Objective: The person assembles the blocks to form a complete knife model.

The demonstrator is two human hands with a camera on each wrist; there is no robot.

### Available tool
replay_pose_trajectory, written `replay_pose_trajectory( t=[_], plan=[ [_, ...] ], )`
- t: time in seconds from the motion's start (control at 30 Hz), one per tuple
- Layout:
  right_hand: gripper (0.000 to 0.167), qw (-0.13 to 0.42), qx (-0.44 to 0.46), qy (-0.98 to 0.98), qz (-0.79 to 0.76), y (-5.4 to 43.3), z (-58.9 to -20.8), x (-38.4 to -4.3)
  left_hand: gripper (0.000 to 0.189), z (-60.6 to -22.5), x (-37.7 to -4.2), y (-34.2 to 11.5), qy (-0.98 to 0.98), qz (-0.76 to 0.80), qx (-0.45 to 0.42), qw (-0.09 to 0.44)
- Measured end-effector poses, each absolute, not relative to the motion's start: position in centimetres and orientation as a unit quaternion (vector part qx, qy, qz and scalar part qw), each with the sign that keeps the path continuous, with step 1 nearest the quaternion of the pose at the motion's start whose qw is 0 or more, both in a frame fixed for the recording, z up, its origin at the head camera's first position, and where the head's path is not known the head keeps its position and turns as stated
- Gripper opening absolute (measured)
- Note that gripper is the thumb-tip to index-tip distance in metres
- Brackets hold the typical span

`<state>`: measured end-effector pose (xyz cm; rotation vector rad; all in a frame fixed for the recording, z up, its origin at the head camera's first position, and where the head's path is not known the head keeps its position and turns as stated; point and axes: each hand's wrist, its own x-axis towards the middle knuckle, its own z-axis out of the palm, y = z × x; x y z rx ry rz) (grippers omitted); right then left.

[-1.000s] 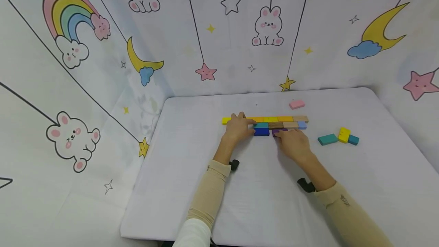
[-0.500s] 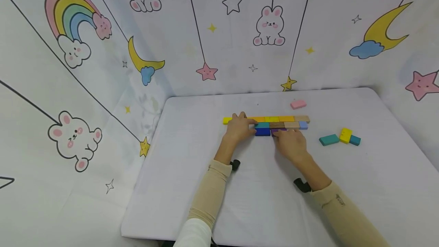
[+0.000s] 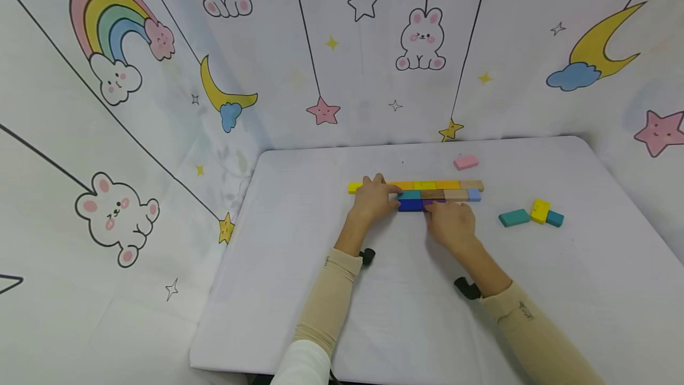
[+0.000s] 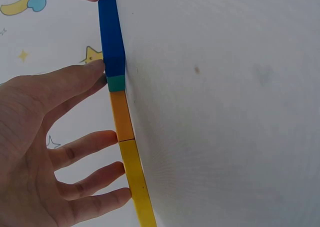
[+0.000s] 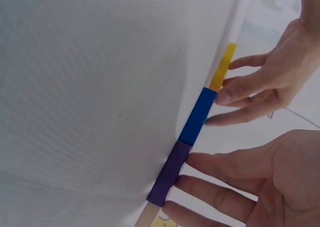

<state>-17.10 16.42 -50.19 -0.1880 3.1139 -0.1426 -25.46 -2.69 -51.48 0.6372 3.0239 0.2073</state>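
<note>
One camera sits up on the person's head, at the six o'clock side of the table [image 3: 256,290], looking forward and down toward the wall [image 3: 369,82] at twelve, farthest back of the three. The wrist cameras look in low and close, tipped sideways: the left one has the left hand [image 4: 30,127] at eight o'clock, the right one has the right hand [image 5: 280,177] at four and the left at two. All three catch the blue block [image 4: 112,37] and purple block [image 5: 170,173].
</note>
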Motion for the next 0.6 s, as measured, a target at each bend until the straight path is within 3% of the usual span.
replay_pose_trajectory(
  t=[0.6],
  plan=[
    [0.032,0.007,-0.029,0.997,-0.064,15.83,-50.43,-17.32,0.041,-51.72,-25.8,-2.67,0.976,0.063,0.207,0.018]
  ],
)
